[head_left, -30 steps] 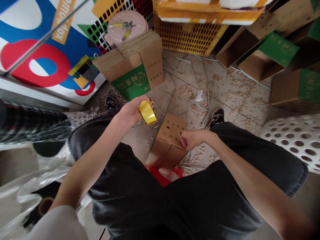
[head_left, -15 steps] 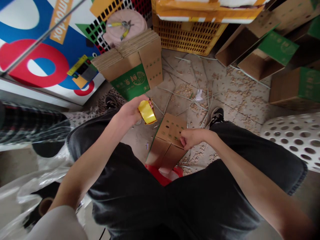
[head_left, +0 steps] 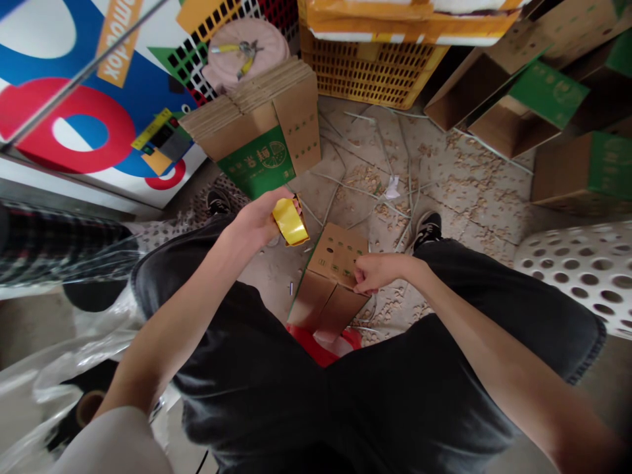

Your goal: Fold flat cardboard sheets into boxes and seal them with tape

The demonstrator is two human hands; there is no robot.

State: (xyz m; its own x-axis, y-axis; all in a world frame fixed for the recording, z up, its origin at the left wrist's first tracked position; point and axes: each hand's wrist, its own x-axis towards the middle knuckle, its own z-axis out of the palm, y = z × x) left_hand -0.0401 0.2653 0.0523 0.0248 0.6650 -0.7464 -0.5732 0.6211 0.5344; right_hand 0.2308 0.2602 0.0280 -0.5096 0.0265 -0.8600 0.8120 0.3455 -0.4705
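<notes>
My left hand (head_left: 264, 216) is closed around a roll of shiny yellow packing tape (head_left: 290, 222), held above the floor to the left of a small cardboard box. That box (head_left: 340, 249) stands between my feet, closed on top, with small green printed marks and a dark round hole. At its near right edge is my right hand (head_left: 374, 272), fingers curled in and touching the cardboard. What those fingers pinch, if anything, is hidden. Under the near end of the box lies something red (head_left: 316, 345), partly covered by my legs.
Flattened cardboard boxes (head_left: 261, 125) stand stacked ahead on the left. Pliers (head_left: 243, 54) lie on a pink lid (head_left: 269, 41) behind them. A yellow crate (head_left: 370, 72) stands at the back, open cartons (head_left: 518, 118) at the right. Straps (head_left: 382, 141) and scraps litter the floor.
My right hand has shifted very slightly left and down along the box edge, its fingers curled. The left hand and the tape stay almost where they were.
</notes>
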